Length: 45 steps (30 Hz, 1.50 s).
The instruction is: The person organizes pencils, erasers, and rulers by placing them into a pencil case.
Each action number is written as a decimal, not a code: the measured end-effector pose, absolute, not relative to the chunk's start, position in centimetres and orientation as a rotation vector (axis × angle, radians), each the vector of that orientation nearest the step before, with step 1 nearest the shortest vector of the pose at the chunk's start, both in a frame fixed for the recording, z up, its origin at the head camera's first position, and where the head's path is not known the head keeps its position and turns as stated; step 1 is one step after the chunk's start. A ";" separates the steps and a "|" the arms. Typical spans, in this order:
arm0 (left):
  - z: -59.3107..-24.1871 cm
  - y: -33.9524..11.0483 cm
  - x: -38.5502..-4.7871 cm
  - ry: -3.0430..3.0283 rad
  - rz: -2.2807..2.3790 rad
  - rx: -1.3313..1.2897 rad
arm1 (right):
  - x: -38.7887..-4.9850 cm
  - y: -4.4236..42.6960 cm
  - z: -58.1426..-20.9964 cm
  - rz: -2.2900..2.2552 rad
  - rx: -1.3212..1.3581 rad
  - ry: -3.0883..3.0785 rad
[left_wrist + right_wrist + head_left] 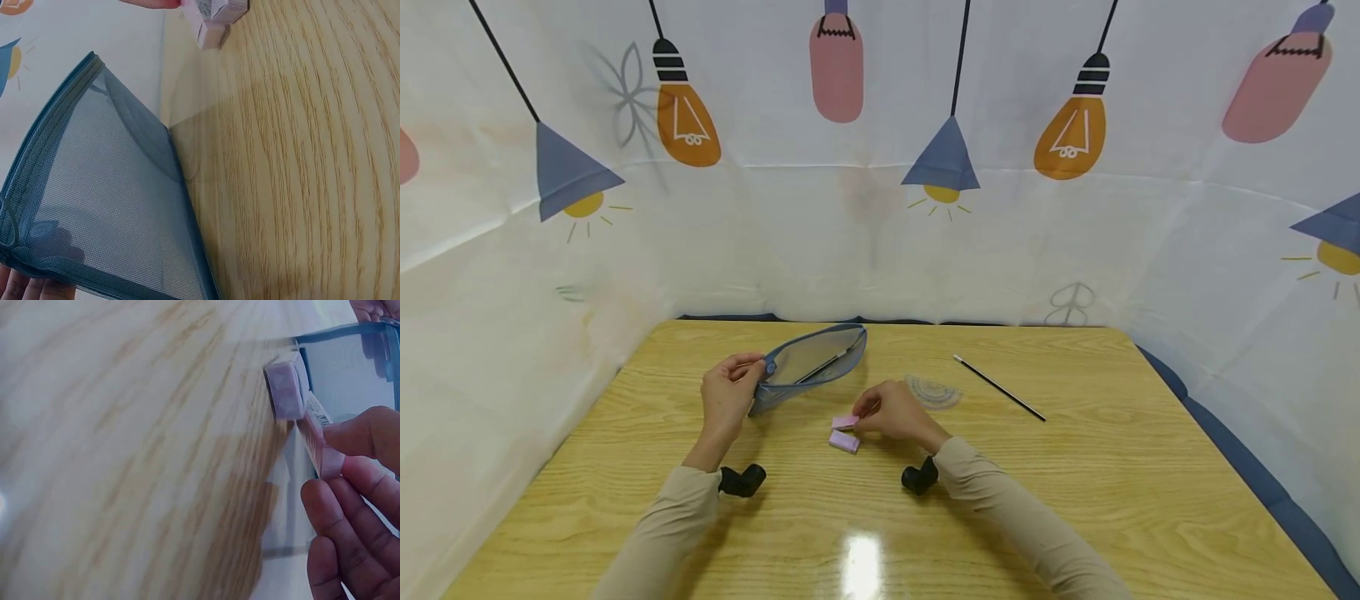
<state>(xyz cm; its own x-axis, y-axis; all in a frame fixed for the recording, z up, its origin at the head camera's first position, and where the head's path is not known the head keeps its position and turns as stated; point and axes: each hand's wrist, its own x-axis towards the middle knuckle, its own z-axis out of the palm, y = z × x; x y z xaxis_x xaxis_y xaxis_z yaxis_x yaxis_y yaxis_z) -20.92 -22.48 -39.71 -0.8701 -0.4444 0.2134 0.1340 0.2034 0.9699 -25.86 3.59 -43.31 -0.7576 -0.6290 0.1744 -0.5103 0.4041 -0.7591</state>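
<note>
My left hand (726, 400) grips the corner of a blue mesh zip pouch (797, 354) and holds it tilted over the table, mouth spread. A dark pencil (823, 367) shows inside the pouch. To the right of it, my right hand (895, 412) pinches one end of a pink eraser (320, 447) between thumb and forefinger. A second, lilac eraser (844, 442) lies on the table just nearer to me, close against the pinched one. In the left wrist view both erasers are partly cut off at the top.
Behind the right hand lies a clear protractor (934, 392), partly covered by that hand. Farther right, a black pencil (1000, 388) with a white end lies diagonally on the wooden table (1112, 467). A white printed curtain (865, 242) hangs behind the table and along its sides.
</note>
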 end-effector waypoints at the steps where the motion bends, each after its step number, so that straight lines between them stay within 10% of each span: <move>1: -39.7 -22.5 -20.9 -2.034 -1.709 0.285 | -25.9 3.7 -43.3 -1.286 -1.028 2.521; 45: -39.8 -21.7 -20.3 -2.091 -1.732 0.244 | -25.3 3.9 -40.2 -1.665 -1.015 2.658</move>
<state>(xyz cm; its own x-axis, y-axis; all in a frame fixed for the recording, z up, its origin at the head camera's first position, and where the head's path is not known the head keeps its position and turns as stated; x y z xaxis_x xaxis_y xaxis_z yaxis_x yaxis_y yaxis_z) -20.35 -21.66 -39.82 -0.8995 -0.3880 0.2007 0.1250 0.2117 0.9693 -25.26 3.87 -40.19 -0.7996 -0.4152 0.4339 -0.5716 0.3045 -0.7619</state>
